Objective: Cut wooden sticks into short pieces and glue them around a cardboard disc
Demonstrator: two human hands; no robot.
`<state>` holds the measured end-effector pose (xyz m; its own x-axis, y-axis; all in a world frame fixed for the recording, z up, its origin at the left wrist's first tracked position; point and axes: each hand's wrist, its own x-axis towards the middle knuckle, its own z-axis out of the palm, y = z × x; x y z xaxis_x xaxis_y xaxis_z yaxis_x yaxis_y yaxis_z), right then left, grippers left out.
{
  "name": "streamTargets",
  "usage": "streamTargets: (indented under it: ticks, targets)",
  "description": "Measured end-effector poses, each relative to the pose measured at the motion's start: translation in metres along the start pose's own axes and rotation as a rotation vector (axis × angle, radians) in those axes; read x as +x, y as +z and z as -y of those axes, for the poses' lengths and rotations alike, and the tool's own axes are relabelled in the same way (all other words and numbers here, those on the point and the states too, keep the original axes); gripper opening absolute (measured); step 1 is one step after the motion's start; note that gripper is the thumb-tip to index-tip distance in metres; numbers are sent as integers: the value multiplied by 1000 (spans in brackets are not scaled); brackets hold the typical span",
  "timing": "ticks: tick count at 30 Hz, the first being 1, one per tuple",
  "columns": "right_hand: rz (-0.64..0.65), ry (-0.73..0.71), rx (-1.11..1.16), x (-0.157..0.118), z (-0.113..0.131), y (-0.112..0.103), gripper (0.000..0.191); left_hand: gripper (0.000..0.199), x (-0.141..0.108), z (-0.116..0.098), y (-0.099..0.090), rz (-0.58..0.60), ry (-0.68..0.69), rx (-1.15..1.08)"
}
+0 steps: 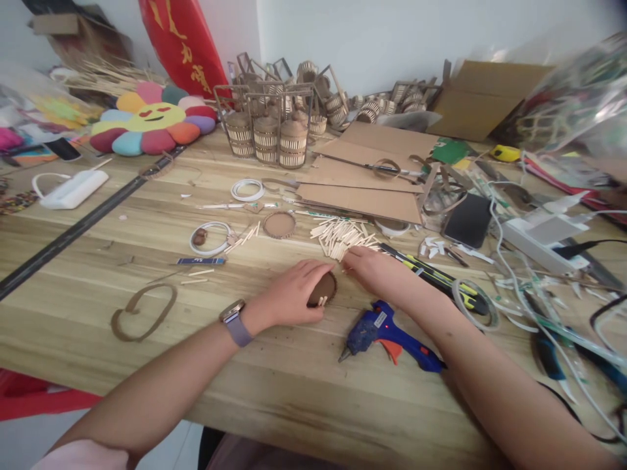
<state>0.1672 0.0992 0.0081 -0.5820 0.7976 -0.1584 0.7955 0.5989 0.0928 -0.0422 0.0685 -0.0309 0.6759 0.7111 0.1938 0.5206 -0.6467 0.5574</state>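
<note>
My left hand (296, 294), with a watch on its wrist, grips a small round brown cardboard disc (323, 289) whose edge is ridged. A few pale sticks (322, 301) stand at the disc's near side. At the near edge of a heap of short wooden sticks (340, 236), my right hand (365, 266) has its fingers bent down and drawn together; whatever is between the fingertips is hidden. A blue hot glue gun (386, 336) with an orange trigger lies below my right forearm. Another round cardboard disc (279, 225) rests on the table beyond my left hand.
Finished little stick buckets (267, 137) stand at the back, beside cardboard sheets (360, 196). A utility knife (435, 281), a tape roll (475, 305), a phone (467, 219) and a power strip (543, 235) crowd the right. A brown strip loop (144, 313) lies left.
</note>
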Motion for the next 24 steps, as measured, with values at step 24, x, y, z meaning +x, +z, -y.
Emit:
streamTargets:
  ticks: [24]
  targets:
    - [-17, -10, 903, -22, 14, -20, 4, 68, 2, 1, 0, -8, -14, -18]
